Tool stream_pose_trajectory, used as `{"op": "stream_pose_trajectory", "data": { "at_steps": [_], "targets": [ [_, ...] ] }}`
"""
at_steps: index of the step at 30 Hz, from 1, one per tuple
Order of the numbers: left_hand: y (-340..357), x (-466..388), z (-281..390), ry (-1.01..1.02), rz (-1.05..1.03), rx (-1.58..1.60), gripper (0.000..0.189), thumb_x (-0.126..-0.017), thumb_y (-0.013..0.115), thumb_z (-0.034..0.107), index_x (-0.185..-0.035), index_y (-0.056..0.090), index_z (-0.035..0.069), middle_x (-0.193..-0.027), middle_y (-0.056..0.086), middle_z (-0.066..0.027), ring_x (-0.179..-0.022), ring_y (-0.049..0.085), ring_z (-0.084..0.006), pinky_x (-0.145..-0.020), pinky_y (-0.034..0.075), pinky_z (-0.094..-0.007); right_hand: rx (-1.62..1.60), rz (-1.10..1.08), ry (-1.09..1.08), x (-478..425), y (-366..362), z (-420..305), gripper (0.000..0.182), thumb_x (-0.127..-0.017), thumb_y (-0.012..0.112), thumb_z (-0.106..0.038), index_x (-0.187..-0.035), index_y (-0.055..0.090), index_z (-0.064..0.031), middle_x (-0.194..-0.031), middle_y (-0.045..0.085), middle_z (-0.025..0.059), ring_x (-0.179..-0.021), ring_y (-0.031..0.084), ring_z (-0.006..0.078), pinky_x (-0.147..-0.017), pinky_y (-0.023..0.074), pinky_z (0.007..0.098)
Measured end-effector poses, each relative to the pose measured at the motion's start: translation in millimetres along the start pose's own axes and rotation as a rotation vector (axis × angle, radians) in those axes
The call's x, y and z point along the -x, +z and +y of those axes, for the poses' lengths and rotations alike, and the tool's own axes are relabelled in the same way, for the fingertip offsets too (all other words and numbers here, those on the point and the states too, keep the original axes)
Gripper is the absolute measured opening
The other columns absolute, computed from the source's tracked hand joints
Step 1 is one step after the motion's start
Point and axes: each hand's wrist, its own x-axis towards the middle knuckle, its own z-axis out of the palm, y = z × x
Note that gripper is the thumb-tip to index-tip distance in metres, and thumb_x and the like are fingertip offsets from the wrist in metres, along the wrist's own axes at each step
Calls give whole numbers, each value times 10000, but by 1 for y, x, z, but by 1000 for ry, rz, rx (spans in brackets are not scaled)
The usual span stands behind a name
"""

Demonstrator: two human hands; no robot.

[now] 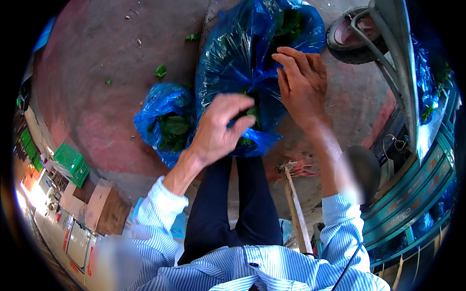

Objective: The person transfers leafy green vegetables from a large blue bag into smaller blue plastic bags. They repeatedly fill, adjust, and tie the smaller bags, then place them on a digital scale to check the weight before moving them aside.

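A large blue plastic bag (225, 54) filled with green leaves stands before my legs, its film drawn together in folds near the middle. Leafy greens (289, 23) show through an opening at its far right. My left hand (222, 125), blurred, hovers over the near part of the bag with thumb and fingers apart. Beneath it, more leaves and a loose blue flap (265, 140) are partly hidden. Over the bag's right side is my right hand (304, 83), fingers bent and slightly spread, nothing seen in them. A smaller blue bag (164, 96) of leaves sits at the left.
Loose leaves (160, 71) lie on the reddish floor. At the upper right are a rubber-tyred wheel (358, 34) and a grey metal frame (398, 47). A wooden handle (295, 207) leans beside my right leg. Green crates (71, 163) and a cardboard box (107, 207) are at left.
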Motion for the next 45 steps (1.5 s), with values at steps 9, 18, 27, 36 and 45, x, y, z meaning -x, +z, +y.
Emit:
{"op": "stream_pose_trajectory", "data": {
  "at_steps": [9, 18, 27, 36, 45],
  "targets": [
    [-23, 81, 62, 37, -206, -377, 233, -658, 707, 14, -843, 569, 43, -777, 539, -121, -821, 561, -323, -984, 430, -484, 83, -289, -168, -31, -49, -1, 101, -783, 717, -169, -816, 675, -83, -978, 601, 81, -997, 519, 259, -972, 327, 436],
    [-26, 97, 80, -42, 267, -160, 218, -698, 665, -104, -751, 502, 29, -707, 496, -120, -751, 578, -324, -843, 518, -426, -208, -406, -151, -13, -123, -28, 321, -809, 741, -248, -776, 500, -39, -682, 557, 149, -702, 587, 361, -651, 479, 461],
    [-72, 45, 126, 99, 408, -93, 221, -712, 575, -124, -740, 437, 46, -705, 425, -113, -685, 461, -308, -620, 385, -387, -732, -46, 539, 5, -186, -52, 348, -928, 647, -257, -728, 479, -27, -586, 432, 28, -584, 400, 86, -519, 347, 296],
    [-130, -18, 136, 358, 240, -480, 212, -622, 547, -87, -802, 530, 23, -797, 565, -151, -813, 559, -370, -740, 452, -427, -1228, -9, 842, 44, -151, -82, 236, -971, 563, -218, -793, 570, -62, -656, 560, -2, -570, 524, 73, -529, 442, 247],
    [-87, -25, 103, 102, 381, -352, 259, -708, 639, -39, -950, 608, 47, -1063, 578, -154, -988, 581, -365, -881, 484, -414, -1345, -95, 929, 64, -115, -102, 309, -1003, 557, -285, -1160, 637, -32, -664, 560, 3, -630, 608, 117, -559, 491, 274]
  ]
}}
